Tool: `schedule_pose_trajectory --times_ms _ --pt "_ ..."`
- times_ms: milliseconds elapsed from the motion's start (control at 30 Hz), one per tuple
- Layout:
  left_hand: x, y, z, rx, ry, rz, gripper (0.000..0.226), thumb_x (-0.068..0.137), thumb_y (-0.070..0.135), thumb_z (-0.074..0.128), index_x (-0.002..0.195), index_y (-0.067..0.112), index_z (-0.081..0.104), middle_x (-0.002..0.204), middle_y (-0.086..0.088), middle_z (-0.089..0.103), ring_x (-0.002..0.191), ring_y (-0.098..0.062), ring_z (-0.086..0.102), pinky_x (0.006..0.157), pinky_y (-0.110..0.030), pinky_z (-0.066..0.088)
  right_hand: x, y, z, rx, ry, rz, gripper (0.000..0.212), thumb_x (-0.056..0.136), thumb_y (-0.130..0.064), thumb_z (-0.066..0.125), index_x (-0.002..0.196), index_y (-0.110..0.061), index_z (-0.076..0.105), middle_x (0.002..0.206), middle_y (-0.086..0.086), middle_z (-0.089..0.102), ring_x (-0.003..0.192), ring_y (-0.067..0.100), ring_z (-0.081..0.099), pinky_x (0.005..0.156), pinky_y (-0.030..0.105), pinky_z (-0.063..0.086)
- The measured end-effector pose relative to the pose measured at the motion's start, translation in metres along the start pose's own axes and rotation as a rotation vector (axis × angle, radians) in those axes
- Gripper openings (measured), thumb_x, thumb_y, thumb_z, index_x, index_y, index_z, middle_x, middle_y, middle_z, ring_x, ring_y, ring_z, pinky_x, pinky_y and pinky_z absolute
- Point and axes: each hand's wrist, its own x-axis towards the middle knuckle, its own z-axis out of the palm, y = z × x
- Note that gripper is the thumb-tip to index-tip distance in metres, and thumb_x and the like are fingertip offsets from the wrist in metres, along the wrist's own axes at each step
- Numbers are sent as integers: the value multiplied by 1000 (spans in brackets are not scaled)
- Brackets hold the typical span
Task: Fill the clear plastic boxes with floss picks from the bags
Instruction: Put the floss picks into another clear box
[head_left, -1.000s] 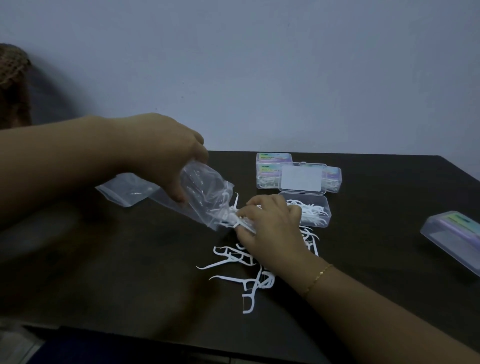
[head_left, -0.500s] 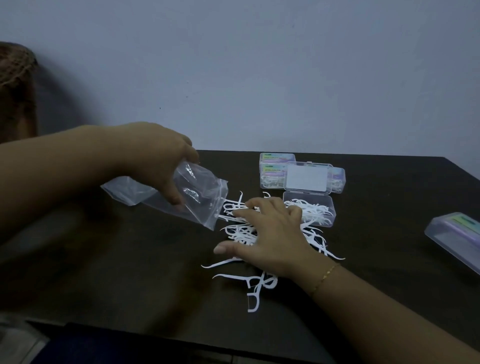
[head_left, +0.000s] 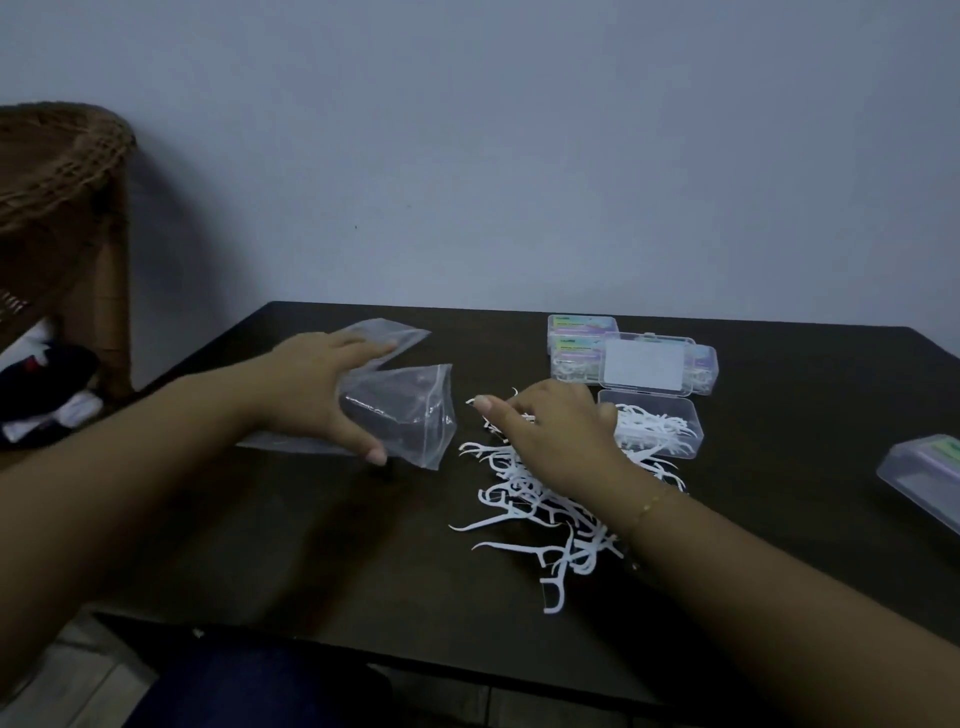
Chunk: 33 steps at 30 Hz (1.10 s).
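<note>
Holding clear bag (head_left: 410, 415), left hand (head_left: 317, 395); right hand (head_left: 561, 436) over floss picks (head_left: 524, 499).

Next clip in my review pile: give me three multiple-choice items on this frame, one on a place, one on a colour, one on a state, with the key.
1. Where does the loose pile of floss picks lie?
A. On the table, under and beside the right hand
B. Inside the bag
C. On the wicker chair

2. What colour are the floss picks?
A. Blue
B. White
C. Black

3. How does the open box nearest the right hand stand?
A. Lid shut, empty
B. Lid up, some picks inside
C. Upside down

Key: 1 A, the picks are strewn on the dark table; 2 B, every pick shows white; 3 B, the lid stands raised behind it and picks lie in the tray. The left hand holds the clear bag.
</note>
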Motion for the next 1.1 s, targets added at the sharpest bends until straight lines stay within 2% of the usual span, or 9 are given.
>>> schedule_pose_trajectory --times_ms 100,200,333,467,567,633,733,900,1100 --pt "-9 -19 8 -77 182 -32 132 32 104 29 148 42 17 157 7 17 143 -21 17 114 -48 13 13 -14 4 -32 -30 29 59 89 -68 29 98 -28 71 113 1 63 118 26 43 96 48 27" --pt "-13 -46 13 -202 407 -160 115 50 98 21 144 35 35 153 2 30 140 -22 25 112 -52 16 25 -26 7 14 -67 77 60 86 -73 22 77 -28 60 107 4 63 114 28 46 97 48 30" --pt "-20 -88 24 -346 658 -409 92 74 89 11 110 23 64 117 -11 62 109 -32 55 95 -57 40 40 -45 10 229 -55 134 67 79 -81 24 66 -22 52 85 5 57 98 33 57 91 48 43" --pt "-30 -86 40 -849 434 -622 83 85 77 24 105 9 68 110 -14 66 94 -29 61 90 -42 42 49 -53 14 320 -182 233 71 87 -66 42 107 0 60 93 9 55 83 20 52 74 30 40" --pt "-37 -75 49 -1140 392 -476 82 70 89 30 93 20 68 98 -5 69 86 -21 63 78 -35 42 54 -54 22 290 -169 263 61 86 -63 47 89 -4 62 77 5 58 67 16 54 55 27 37" --pt "-40 -70 55 -1229 393 -354 84 62 93 34 96 23 66 95 0 68 87 -13 66 79 -32 45 55 -53 25 290 -133 230 55 89 -59 48 72 -7 60 68 4 56 62 16 53 60 30 43" --pt "-41 -62 61 -1237 338 -252 89 52 90 55 107 21 67 99 -5 73 95 -19 69 94 -45 47 52 -52 25 355 -52 170 52 90 -51 51 72 -4 65 72 9 60 67 19 55 74 38 48" --pt "-32 -53 56 -1371 559 -396 43 85 54 58 99 14 67 92 -9 73 89 -28 69 86 -45 52 56 -50 29 458 77 152 40 92 -40 55 64 -11 55 69 6 55 64 18 50 71 39 49" --pt "-16 -55 58 -1204 831 -533 33 93 48 51 86 17 62 88 -5 63 78 -18 57 62 -29 43 62 -58 35 614 147 210 34 99 -34 42 74 -12 50 73 2 50 73 19 49 68 35 43"
